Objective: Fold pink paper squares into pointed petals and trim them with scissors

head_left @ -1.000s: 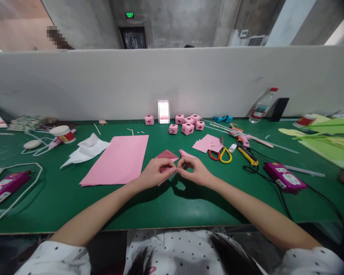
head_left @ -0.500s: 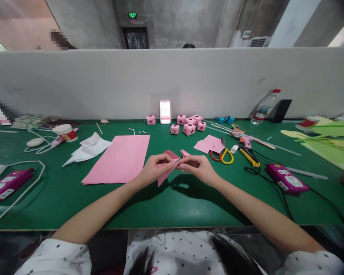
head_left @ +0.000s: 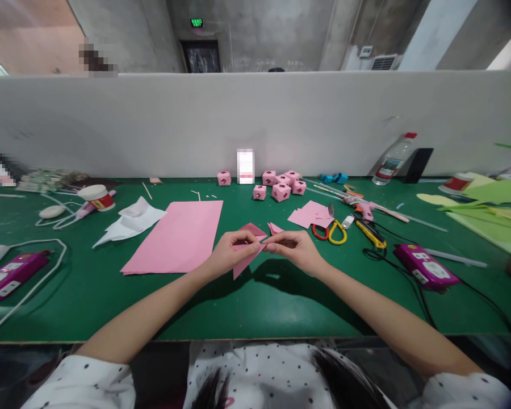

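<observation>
Between my hands is a small folded piece of pink paper point(head_left: 243, 266), held just above the green table. My left hand point(head_left: 235, 250) is closed, pinching it between thumb and fingers. At its right corner my right hand point(head_left: 296, 249) is closed too, thumb and forefinger pressed on the paper's edge. Just behind my fingers lies another small pink folded piece point(head_left: 275, 228). Large sheets of pink paper point(head_left: 183, 233) lie to the left, and cut pink squares point(head_left: 310, 215) to the right. Several folded pink paper boxes point(head_left: 281, 191) stand at the back.
Scissors point(head_left: 337, 233), a yellow utility knife point(head_left: 371, 234) and a pink glue gun point(head_left: 366, 210) lie right, near a purple box point(head_left: 426, 267) with cables. A bottle point(head_left: 392, 165) and a lit phone point(head_left: 246, 166) stand by the partition point(head_left: 162, 125). A paper cup point(head_left: 97, 197) is left.
My right fingertips have shifted very slightly along the paper's corner. Both hands keep their pinch on the pink paper. At the far right, a green strip now shows above the table.
</observation>
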Available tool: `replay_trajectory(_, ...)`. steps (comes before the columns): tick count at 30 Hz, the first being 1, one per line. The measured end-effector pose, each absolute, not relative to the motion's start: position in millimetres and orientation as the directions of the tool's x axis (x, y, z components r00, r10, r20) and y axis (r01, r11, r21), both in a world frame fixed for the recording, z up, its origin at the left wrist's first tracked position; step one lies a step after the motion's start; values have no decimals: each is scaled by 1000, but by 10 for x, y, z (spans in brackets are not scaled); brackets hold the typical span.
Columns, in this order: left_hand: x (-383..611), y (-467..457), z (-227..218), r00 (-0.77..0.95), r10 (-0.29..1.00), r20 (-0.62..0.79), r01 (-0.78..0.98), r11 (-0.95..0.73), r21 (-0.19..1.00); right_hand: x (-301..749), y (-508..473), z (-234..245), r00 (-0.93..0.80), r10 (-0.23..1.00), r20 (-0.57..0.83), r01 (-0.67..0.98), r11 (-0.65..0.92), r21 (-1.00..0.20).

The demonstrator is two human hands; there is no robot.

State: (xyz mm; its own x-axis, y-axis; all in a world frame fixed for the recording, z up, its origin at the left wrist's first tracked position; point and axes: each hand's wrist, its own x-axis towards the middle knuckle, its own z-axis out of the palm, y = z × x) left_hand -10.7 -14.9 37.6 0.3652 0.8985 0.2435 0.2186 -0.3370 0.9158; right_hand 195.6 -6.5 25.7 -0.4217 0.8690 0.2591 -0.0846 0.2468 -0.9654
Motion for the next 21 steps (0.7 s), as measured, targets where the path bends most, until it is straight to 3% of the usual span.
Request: replay_trajectory(21,-84,-167,350,368,875,314,261,-422,868,1954,-50,221,-398,869,295,2,323,-947)
